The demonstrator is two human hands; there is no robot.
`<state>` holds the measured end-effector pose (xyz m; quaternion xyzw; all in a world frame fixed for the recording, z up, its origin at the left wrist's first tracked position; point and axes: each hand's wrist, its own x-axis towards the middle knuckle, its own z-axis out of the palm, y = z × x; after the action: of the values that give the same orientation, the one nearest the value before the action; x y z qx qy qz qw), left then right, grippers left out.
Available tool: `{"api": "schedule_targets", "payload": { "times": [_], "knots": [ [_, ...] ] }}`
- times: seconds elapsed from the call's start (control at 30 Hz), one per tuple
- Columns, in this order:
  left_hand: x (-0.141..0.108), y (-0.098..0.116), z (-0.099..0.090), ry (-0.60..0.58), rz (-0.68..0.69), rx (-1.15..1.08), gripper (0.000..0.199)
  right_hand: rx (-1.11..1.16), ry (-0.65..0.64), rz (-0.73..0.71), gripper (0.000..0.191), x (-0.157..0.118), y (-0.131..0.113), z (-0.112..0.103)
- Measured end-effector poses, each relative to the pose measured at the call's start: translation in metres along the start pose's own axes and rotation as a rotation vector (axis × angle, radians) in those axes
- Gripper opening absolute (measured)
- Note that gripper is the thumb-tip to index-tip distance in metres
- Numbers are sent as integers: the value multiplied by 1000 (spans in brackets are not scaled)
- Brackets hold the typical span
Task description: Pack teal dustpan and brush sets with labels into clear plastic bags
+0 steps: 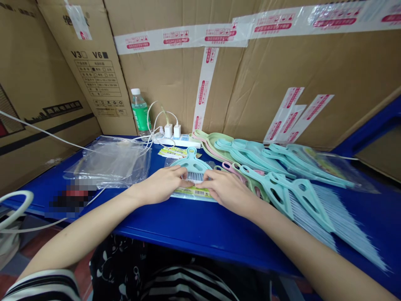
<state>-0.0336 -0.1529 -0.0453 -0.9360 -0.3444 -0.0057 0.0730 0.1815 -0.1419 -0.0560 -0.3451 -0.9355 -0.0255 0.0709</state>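
Observation:
A light-blue brush and dustpan set (pixel 191 155) lies in a clear plastic bag (pixel 196 198) in front of me, handle pointing away. Pale bristles show between my hands, and a yellow label card (pixel 200 192) with a barcode sits at the bag's near end. My left hand (pixel 166 184) pinches the bag from the left, thumb pointing inward. From the right, my right hand (pixel 230 188) pinches it too, its fingertips close to the left thumb. The exact fold of plastic under the fingertips is hidden.
Several dustpans (pixel 250 152) and loose brushes (pixel 308 200) are piled on the right of the blue table (pixel 175 225). Clear bags (pixel 109 161) lie at left. Behind stand a bottle (pixel 140 113), a power strip (pixel 188 143) with cables, yellow cards (pixel 177 152) and cardboard boxes (pixel 169 83).

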Motion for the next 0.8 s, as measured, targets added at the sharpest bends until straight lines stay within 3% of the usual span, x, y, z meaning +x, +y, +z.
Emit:
{"api": "schedule_targets", "payload": {
  "times": [0.23,0.53,0.8],
  "knots": [
    [1,5,-9,-68,-50,47,53,-1,12,7,43,-2,-2,-2],
    [-4,0,-14,-66,-84,6,39,4,-13,6,40,-2,0,-4],
    [-7,-6,-18,-100,-99,16,34,-28,63,-28,31,-6,5,-4]
  ]
}}
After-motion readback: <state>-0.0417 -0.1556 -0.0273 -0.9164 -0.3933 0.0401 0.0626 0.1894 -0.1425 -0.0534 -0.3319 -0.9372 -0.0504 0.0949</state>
